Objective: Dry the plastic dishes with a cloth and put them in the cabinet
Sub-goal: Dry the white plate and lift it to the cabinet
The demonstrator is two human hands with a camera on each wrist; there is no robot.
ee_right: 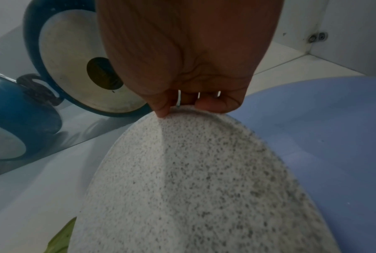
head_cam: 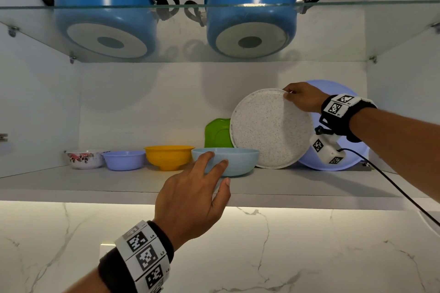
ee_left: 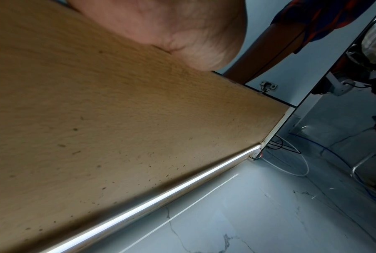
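A speckled white plate stands on edge on the cabinet's lower shelf, leaning toward a large lilac plate behind it. My right hand pinches the speckled plate's top rim; the right wrist view shows the fingers curled over that rim of the speckled plate. My left hand reaches up with straight fingers touching the front of a light blue bowl on the shelf. In the left wrist view only the palm of my left hand against the shelf's underside shows.
A green plate leans behind the blue bowl. A yellow bowl, a lilac bowl and a floral bowl stand in a row to the left. Two blue pots sit on the glass shelf above.
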